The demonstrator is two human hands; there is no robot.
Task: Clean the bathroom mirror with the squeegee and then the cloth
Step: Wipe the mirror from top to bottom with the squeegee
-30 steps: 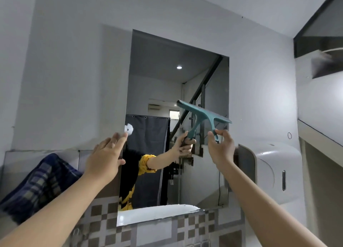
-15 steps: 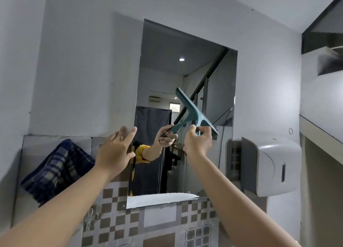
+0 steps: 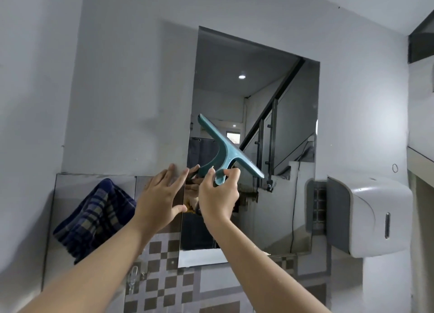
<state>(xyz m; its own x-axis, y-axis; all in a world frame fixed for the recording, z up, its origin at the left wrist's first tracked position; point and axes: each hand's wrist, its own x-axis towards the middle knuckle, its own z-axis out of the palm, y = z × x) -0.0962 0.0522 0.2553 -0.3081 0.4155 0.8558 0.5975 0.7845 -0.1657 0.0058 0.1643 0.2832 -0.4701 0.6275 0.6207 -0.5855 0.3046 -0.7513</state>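
A frameless mirror hangs on the grey wall and reflects a staircase and a ceiling light. My right hand grips the handle of a teal squeegee, whose blade slants from upper left to lower right against the lower left part of the glass. My left hand is open, fingers spread, flat on the wall at the mirror's left edge. A blue plaid cloth hangs on the wall at the left, below and away from both hands.
A white paper dispenser is mounted right of the mirror. Brown and white checkered tiles cover the wall under the mirror. A ledge juts out at the far right.
My right hand has carried the squeegee leftward and down across the glass, and the blade has tilted steeper. My left hand stays at the mirror's left edge.
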